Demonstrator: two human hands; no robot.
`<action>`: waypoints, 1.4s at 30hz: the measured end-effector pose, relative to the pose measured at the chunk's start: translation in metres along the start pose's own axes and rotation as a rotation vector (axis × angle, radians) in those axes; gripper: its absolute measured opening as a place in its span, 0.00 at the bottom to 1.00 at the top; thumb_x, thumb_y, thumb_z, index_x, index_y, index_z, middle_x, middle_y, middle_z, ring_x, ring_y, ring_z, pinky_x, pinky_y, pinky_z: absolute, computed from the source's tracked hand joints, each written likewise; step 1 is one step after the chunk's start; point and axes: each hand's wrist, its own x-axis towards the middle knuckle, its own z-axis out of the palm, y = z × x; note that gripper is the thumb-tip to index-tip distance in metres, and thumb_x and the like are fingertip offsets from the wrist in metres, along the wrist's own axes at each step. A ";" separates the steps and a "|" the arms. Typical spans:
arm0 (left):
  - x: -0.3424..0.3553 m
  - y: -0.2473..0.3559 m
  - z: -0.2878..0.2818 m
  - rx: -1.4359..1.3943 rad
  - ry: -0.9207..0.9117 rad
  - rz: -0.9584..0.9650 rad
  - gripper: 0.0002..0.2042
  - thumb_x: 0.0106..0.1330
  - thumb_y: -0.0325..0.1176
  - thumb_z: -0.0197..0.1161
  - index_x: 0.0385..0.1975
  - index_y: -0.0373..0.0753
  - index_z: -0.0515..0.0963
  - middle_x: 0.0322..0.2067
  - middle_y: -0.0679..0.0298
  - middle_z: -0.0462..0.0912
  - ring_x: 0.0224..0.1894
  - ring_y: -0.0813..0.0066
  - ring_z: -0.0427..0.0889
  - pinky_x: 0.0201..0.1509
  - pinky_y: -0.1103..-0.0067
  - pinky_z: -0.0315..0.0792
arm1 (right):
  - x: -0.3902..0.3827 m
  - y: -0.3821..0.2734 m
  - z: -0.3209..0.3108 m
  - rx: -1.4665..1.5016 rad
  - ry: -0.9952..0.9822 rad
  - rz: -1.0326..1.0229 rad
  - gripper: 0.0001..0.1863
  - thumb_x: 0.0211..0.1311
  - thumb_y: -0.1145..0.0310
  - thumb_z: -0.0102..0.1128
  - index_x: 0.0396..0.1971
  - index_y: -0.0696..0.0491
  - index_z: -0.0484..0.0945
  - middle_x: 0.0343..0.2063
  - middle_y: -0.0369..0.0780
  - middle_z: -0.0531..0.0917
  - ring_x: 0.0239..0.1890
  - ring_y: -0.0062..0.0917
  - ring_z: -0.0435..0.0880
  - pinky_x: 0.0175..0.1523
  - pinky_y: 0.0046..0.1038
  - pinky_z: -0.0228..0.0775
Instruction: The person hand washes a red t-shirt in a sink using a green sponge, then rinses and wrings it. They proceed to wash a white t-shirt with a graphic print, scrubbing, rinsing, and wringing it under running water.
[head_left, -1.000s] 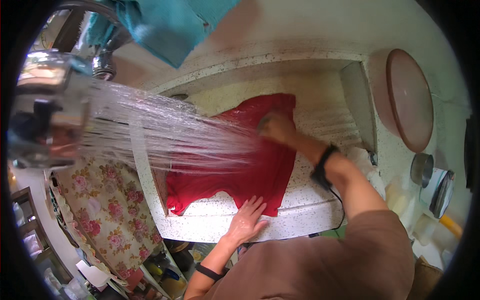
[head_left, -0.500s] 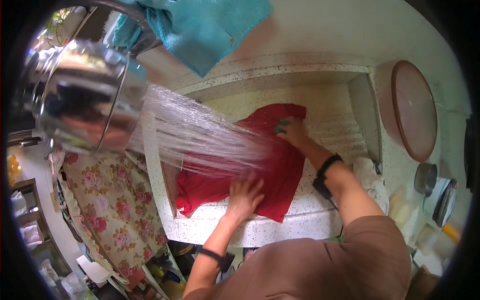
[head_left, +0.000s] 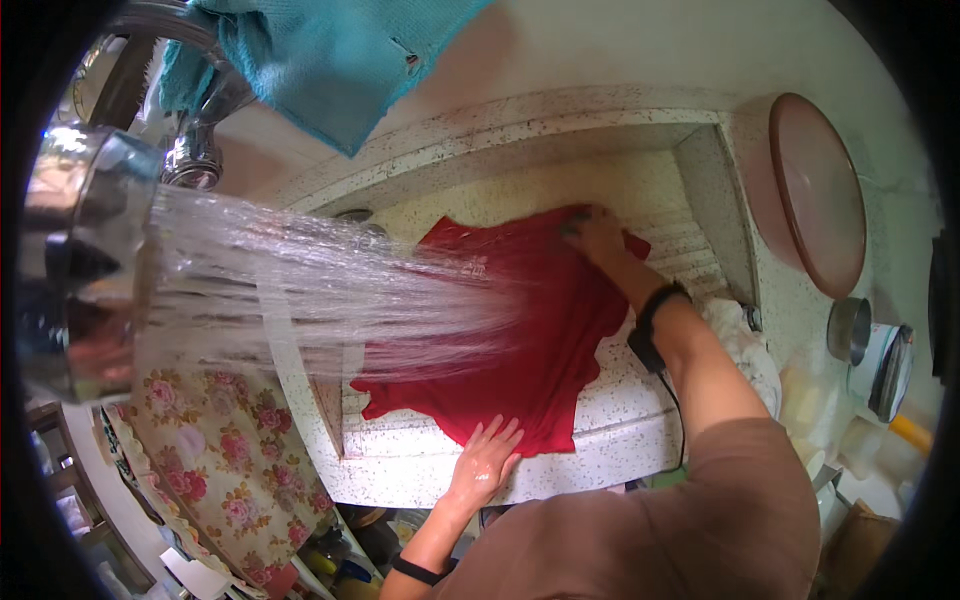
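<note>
A wet red shirt (head_left: 540,370) lies spread over the ridged floor of a white speckled sink (head_left: 375,492), its near hem draped onto the front rim. My left hand (head_left: 485,463) rests flat on that hem, fingers apart. At the shirt's far right part, my right hand (head_left: 600,240) is closed round a small green thing (head_left: 574,228), mostly hidden by the fingers; its kind cannot be made out. Water sprays from a chrome spray head (head_left: 80,265) at the left across the shirt's middle, blurring the cloth beneath it.
A teal cloth (head_left: 330,60) hangs over the faucet pipe. On the right ledge a pinkish round basin (head_left: 822,200) leans on the wall, near a metal cup (head_left: 850,330) and a white cloth (head_left: 740,350). A floral curtain (head_left: 225,450) hangs at the left.
My left hand has moved down from the shirt's middle to its near hem. My right hand has shifted slightly up and right with the green thing. The shirt lies more spread out.
</note>
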 end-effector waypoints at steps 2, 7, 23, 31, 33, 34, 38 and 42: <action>0.005 0.002 -0.002 0.016 -0.029 0.004 0.20 0.65 0.37 0.58 0.56 0.38 0.73 0.60 0.55 0.72 0.64 0.51 0.66 0.67 0.57 0.60 | 0.004 -0.014 -0.018 -0.088 -0.457 0.189 0.13 0.51 0.54 0.62 0.33 0.44 0.85 0.33 0.41 0.84 0.36 0.34 0.81 0.39 0.40 0.71; 0.004 0.003 0.000 -0.009 0.032 -0.003 0.19 0.65 0.37 0.58 0.55 0.39 0.74 0.58 0.56 0.74 0.64 0.54 0.68 0.67 0.58 0.61 | -0.021 -0.111 -0.039 0.806 -0.142 -0.250 0.11 0.55 0.57 0.59 0.31 0.47 0.84 0.34 0.42 0.83 0.40 0.33 0.80 0.50 0.40 0.69; 0.120 -0.046 -0.021 0.247 -0.148 -0.080 0.30 0.70 0.54 0.46 0.68 0.45 0.60 0.71 0.58 0.50 0.72 0.48 0.47 0.72 0.52 0.40 | -0.082 -0.036 -0.085 0.037 -0.305 0.423 0.19 0.56 0.52 0.63 0.42 0.46 0.84 0.47 0.44 0.78 0.51 0.39 0.74 0.51 0.40 0.69; -0.032 -0.033 -0.030 0.094 -0.241 -0.081 0.29 0.69 0.52 0.50 0.64 0.39 0.64 0.67 0.58 0.61 0.70 0.51 0.54 0.72 0.54 0.47 | -0.028 -0.093 -0.008 0.675 -0.181 0.003 0.18 0.50 0.53 0.64 0.35 0.50 0.83 0.38 0.46 0.81 0.43 0.43 0.77 0.47 0.41 0.70; -0.030 -0.031 -0.031 0.097 -0.164 -0.046 0.29 0.69 0.51 0.50 0.65 0.39 0.64 0.67 0.59 0.61 0.70 0.50 0.54 0.72 0.54 0.46 | 0.002 -0.035 0.011 0.560 -0.172 0.290 0.20 0.50 0.53 0.65 0.34 0.54 0.82 0.35 0.47 0.80 0.38 0.45 0.77 0.44 0.42 0.72; -0.026 -0.029 -0.032 0.083 -0.173 -0.055 0.29 0.69 0.51 0.50 0.65 0.40 0.63 0.68 0.60 0.60 0.71 0.50 0.53 0.72 0.54 0.45 | 0.010 -0.012 0.019 0.305 -0.223 0.268 0.19 0.50 0.53 0.65 0.34 0.53 0.82 0.35 0.46 0.81 0.37 0.43 0.78 0.44 0.42 0.72; -0.016 -0.026 -0.033 0.083 -0.270 -0.156 0.29 0.69 0.51 0.49 0.65 0.40 0.64 0.68 0.60 0.60 0.71 0.50 0.53 0.72 0.55 0.45 | 0.001 -0.042 -0.016 0.402 -0.168 0.143 0.14 0.51 0.57 0.64 0.24 0.54 0.82 0.25 0.47 0.81 0.28 0.37 0.79 0.39 0.38 0.74; -0.020 -0.023 -0.033 0.061 -0.210 -0.132 0.29 0.69 0.52 0.49 0.64 0.39 0.65 0.67 0.60 0.61 0.71 0.50 0.53 0.72 0.55 0.46 | -0.015 -0.104 -0.008 0.542 -0.069 -0.092 0.13 0.50 0.57 0.64 0.24 0.51 0.82 0.29 0.46 0.79 0.34 0.39 0.77 0.42 0.40 0.70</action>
